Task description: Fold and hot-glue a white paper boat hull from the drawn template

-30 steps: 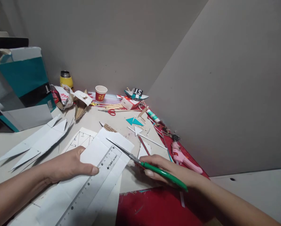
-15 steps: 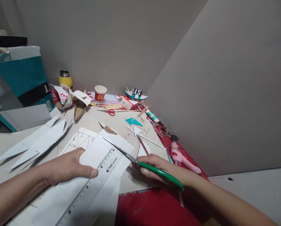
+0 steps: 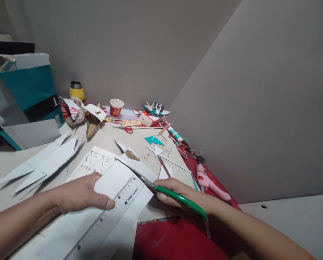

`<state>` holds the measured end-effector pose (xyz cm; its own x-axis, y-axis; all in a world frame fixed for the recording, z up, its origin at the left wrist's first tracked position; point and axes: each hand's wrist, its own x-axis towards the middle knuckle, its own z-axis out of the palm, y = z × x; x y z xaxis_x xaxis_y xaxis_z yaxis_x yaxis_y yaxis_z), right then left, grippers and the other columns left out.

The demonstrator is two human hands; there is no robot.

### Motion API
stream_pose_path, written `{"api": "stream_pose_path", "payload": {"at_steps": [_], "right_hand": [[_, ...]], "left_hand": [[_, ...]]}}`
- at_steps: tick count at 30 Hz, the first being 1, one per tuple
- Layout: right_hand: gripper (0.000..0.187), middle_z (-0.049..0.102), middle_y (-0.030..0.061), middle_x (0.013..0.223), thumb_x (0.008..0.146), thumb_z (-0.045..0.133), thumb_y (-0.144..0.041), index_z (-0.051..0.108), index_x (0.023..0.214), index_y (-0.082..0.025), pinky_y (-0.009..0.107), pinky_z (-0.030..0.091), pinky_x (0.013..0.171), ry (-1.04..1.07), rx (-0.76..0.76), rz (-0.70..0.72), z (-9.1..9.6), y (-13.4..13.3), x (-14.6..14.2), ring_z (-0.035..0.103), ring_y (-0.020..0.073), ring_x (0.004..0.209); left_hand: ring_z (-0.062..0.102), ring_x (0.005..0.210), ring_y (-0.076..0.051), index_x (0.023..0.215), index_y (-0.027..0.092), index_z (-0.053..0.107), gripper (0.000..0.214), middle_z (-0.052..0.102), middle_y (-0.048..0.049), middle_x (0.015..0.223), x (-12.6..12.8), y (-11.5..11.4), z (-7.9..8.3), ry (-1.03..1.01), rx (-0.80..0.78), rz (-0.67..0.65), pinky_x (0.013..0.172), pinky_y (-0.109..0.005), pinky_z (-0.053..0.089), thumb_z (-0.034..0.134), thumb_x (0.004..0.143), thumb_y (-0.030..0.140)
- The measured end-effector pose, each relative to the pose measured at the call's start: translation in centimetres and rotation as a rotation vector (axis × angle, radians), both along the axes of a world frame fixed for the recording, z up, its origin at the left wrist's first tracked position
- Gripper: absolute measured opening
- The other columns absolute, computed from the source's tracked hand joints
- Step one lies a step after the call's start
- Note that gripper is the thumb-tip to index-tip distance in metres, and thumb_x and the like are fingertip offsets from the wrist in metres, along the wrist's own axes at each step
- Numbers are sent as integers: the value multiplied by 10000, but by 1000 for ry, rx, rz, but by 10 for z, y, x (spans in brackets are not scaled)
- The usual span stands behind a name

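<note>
My left hand (image 3: 81,193) grips a white sheet of card (image 3: 91,227), its thumb pressing a clear ruler (image 3: 109,210) flat against it. The fingers under the sheet are hidden. In my right hand (image 3: 177,193) are green-handled scissors (image 3: 184,198), their blades lying across the far end of the card, a little beyond the ruler's tip. A strip of card (image 3: 136,162) with a torn brown corrugated patch is on the far side of the blades. Under the held card lies a sheet with a drawn triangle pattern (image 3: 96,160).
A cut and folded white card piece (image 3: 46,160) lies at left before a teal box (image 3: 28,90). Farther back stand a yellow bottle (image 3: 77,92) and a paper cup (image 3: 116,108). Red-handled scissors (image 3: 128,129), teal scraps (image 3: 153,140) and a pink glue gun (image 3: 211,184) lie around.
The scissor blades have closed together across the card, and the strip at its far end has come away from the rest. Both hands have shifted only slightly.
</note>
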<state>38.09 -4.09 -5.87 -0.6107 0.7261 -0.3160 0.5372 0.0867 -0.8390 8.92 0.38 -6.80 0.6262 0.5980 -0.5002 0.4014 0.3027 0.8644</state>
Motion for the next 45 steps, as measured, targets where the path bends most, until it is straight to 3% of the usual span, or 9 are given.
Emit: {"api": "stream_pose_path", "payload": {"at_steps": [8,12,14,19,24,28,35,41,45], "right_hand": [[492,399,-73,499,898,361,-681,383,743,-214,192,307,363,32,-54,-187,-13,10,1,392,83,386],[427,467,-44,558,930,326,-583,459,795,-201,213,383,425,-339,319,-357,-11,37,12,494,116,450],[396,570,12,652,928,356,-502,528,774,-181,237,418,533,-603,544,-385,-9,56,20,565,153,590],[320,678,130,810,861,482,-418,635,916,-142,304,408,632,-856,664,-429,-13,94,35,625,268,765],[334,699,159,867,867,510,-409,659,970,-129,337,441,691,-958,719,-365,-19,109,34,646,301,820],[368,642,197,1136,912,474,-372,634,1101,-100,373,425,892,-909,814,-305,-10,93,12,573,313,1087],[879,487,220,1380,759,609,-625,381,1441,-119,464,398,973,-609,809,18,-22,50,-51,487,366,1206],[487,644,147,1126,864,481,-212,465,1347,-149,329,420,819,-672,800,38,-30,64,-47,592,260,1010],[461,673,114,1006,859,473,-173,483,1320,-162,295,409,737,-677,822,40,-25,67,-46,617,229,887]], "left_hand": [[680,973,-301,970,215,729,408,774,-5,920,-5,7,5,-4,8,44,836,-323,519,795,596,363],[694,972,-300,1015,190,711,421,773,-40,958,-8,12,5,-166,-157,117,860,-350,533,797,627,330],[721,880,-304,1052,157,675,458,776,-78,907,-8,17,4,-192,-245,268,787,-377,570,805,645,322],[738,747,-298,1103,148,611,500,770,-105,800,-5,26,-3,-253,-249,681,656,-389,617,818,669,285],[734,675,-332,1152,119,575,588,755,-113,706,-1,22,-6,-188,-199,820,571,-437,622,841,640,233],[724,602,-304,1156,134,583,539,729,-75,609,1,20,-4,-209,-203,874,495,-388,609,815,675,204],[709,546,-292,1136,115,597,476,742,-106,634,1,17,-10,-275,-156,855,531,-399,602,782,712,226],[717,585,-280,1125,106,596,491,752,-98,663,-3,17,-19,-307,-117,890,557,-369,597,790,697,248],[720,602,-279,1043,100,639,397,769,-137,767,-3,16,-23,-369,-88,846,592,-373,595,779,699,238]]}}
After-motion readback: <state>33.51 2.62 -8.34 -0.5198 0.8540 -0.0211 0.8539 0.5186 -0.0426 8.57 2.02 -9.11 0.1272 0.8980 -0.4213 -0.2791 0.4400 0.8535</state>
